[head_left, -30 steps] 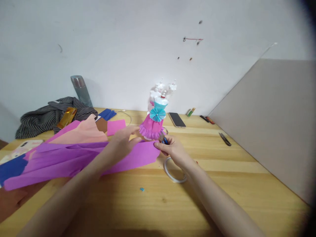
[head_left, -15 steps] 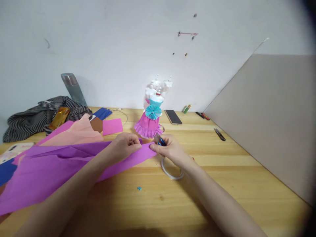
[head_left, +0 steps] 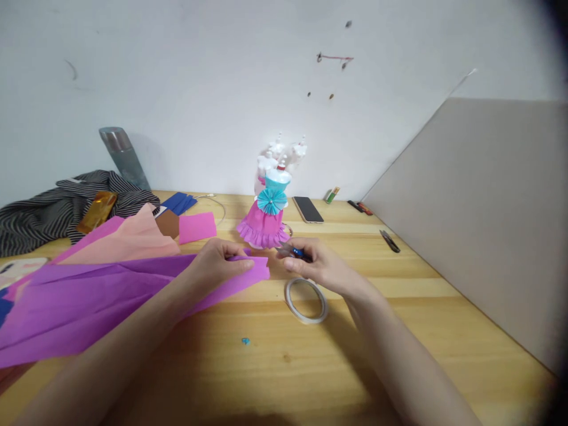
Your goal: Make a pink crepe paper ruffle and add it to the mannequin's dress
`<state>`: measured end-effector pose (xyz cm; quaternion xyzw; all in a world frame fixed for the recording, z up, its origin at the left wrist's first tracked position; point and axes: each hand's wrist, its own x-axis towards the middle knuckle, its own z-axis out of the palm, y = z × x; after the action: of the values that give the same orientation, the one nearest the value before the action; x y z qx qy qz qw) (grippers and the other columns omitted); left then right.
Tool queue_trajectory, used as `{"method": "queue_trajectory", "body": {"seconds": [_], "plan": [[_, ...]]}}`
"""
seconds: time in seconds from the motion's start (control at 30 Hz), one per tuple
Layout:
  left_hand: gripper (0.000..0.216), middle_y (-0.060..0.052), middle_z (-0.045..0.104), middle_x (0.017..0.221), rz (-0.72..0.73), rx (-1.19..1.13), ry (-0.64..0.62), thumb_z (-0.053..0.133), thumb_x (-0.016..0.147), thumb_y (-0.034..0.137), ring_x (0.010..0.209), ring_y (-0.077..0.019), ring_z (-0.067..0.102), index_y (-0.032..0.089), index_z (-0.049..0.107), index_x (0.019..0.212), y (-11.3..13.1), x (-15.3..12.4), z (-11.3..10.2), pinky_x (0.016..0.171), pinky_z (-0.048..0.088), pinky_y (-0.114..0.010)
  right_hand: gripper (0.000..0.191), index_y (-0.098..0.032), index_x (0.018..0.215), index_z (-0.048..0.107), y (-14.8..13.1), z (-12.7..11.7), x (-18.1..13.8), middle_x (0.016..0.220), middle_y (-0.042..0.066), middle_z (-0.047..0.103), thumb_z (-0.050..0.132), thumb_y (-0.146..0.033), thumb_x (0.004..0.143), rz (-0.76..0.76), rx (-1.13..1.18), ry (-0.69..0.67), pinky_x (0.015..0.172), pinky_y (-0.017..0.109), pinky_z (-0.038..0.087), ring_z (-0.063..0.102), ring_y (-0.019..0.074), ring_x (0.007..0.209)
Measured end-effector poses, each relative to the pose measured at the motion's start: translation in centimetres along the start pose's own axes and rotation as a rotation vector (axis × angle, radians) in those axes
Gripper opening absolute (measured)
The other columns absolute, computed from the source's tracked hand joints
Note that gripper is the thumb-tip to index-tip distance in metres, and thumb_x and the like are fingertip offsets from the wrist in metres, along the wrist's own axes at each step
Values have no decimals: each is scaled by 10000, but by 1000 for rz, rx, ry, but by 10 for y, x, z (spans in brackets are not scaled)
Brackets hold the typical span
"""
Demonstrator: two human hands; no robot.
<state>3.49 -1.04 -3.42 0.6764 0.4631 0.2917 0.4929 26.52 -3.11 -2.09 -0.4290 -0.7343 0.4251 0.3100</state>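
Note:
My left hand (head_left: 218, 264) pinches the near end of a long purple crepe paper sheet (head_left: 102, 296) that spreads left across the wooden table (head_left: 399, 331). My right hand (head_left: 317, 265) is closed round small blue-handled scissors (head_left: 291, 252), their blades pointing left toward the paper's end but apart from it. Just behind both hands stands a small mannequin in a pink and teal paper dress (head_left: 266, 216). A clear tape roll (head_left: 306, 300) lies flat below my right hand.
Peach, pink, brown and blue paper pieces (head_left: 146, 231) lie at the back left beside a striped cloth (head_left: 53, 207) and a grey flask (head_left: 119, 155). A phone (head_left: 307, 209) and snips (head_left: 389, 241) lie at the back right. A grey board (head_left: 488, 219) walls the right side.
My right hand has let go of the paper's end and drawn slightly right with the scissors. My left hand has gathered the paper's end and pulled it left. The tape roll now shows fully.

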Motion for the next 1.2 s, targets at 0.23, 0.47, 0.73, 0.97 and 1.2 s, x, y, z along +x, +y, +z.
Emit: {"method": "queue_trajectory", "body": {"seconds": [0.23,0.47,0.73,0.97,1.2], "plan": [[428,73,305,439,-18,-94,-101,604,730,487,391,-38,229,175,410,510,3,-2,-2,383,127,-193,423,-156,802,604,-2,1,0,703,3,490,598,-579,823,-27,35,-22,594,274,327,412,135,650],[419,64,284,465,19,10,-38,548,745,496,431,-51,243,173,416,511,7,-4,0,409,142,-206,466,-160,715,597,10,19,7,524,-61,368,671,-620,735,31,259,111,496,254,193,287,84,493],[378,58,297,507,45,60,-3,553,770,434,476,-57,240,146,484,536,3,-7,4,447,150,-220,431,-174,638,558,4,38,11,535,-60,382,771,-548,625,125,387,177,512,253,219,300,82,521],[337,55,334,521,57,55,19,585,734,408,495,-60,260,132,541,546,1,-8,5,457,184,-212,384,-186,553,491,5,40,12,487,-73,364,755,-453,635,146,419,218,492,248,204,279,71,486],[381,62,308,477,47,80,-5,559,741,449,445,-54,261,162,448,515,7,-8,4,422,175,-197,381,-185,534,476,2,41,12,498,-71,358,746,-448,593,211,366,243,494,247,189,260,63,490]]}}
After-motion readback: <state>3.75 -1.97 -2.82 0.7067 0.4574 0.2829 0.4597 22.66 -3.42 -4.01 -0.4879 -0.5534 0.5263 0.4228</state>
